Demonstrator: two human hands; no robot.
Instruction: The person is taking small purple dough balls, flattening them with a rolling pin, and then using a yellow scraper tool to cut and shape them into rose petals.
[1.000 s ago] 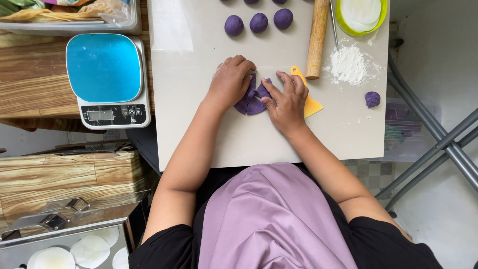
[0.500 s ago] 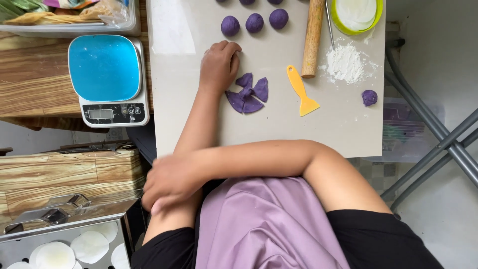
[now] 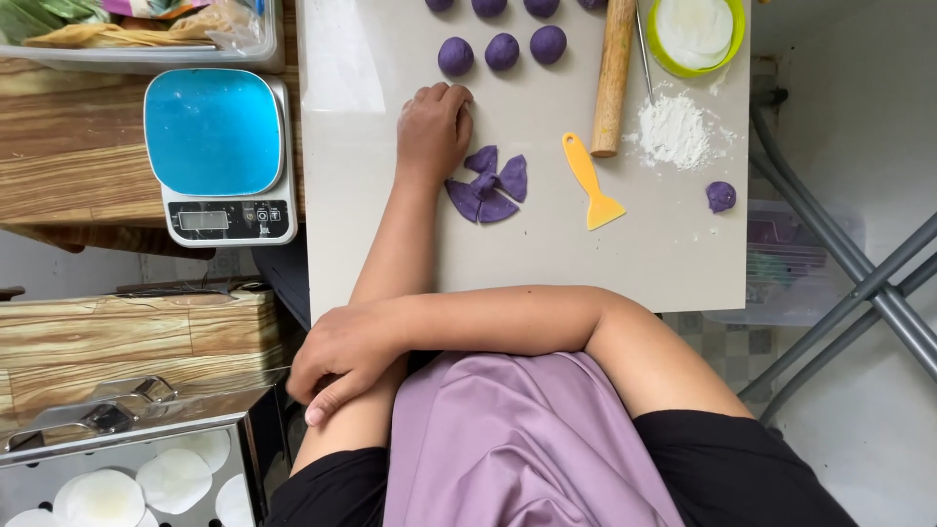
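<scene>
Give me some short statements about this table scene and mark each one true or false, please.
1. The left hand rests on the board beside the cut purple dough. True.
2. The right hand holds the yellow scraper. False: the scraper lies free on the board, and the right hand is crossed over onto the left forearm.
3. The rolling pin lies between the dough balls and the pile of flour. True.
4. A dough piece sits on the blue scale. False: the scale's plate is bare.
5. One small purple lump lies apart, on the flour side of the board. True.
</scene>
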